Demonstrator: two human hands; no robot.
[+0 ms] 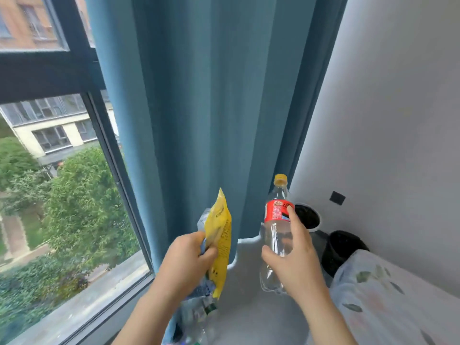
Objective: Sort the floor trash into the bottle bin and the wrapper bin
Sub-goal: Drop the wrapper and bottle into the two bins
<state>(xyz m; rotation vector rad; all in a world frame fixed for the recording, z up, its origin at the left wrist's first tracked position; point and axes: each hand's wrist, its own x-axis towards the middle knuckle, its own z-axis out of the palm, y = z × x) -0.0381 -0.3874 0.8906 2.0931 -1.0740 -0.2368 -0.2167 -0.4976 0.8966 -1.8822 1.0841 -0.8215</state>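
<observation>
Right hand wraps clear bottle mid-body, index finger on red label. Bottle upright, in air before curtain. Looks empty, so likely light, crushable, slick. Best held at waist or neck.

Left hand pinches yellow wrapper, judged soft, crinkly, near weightless.

2 bins by wall: white-rimmed bin, black bin.

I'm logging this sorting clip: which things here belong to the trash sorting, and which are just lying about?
Job: yellow wrapper in left hand; clear bottle in right hand; white-rimmed bin; black bin.
Just there: blue curtain; window; leaf-print bedding; black wall plate.
</observation>
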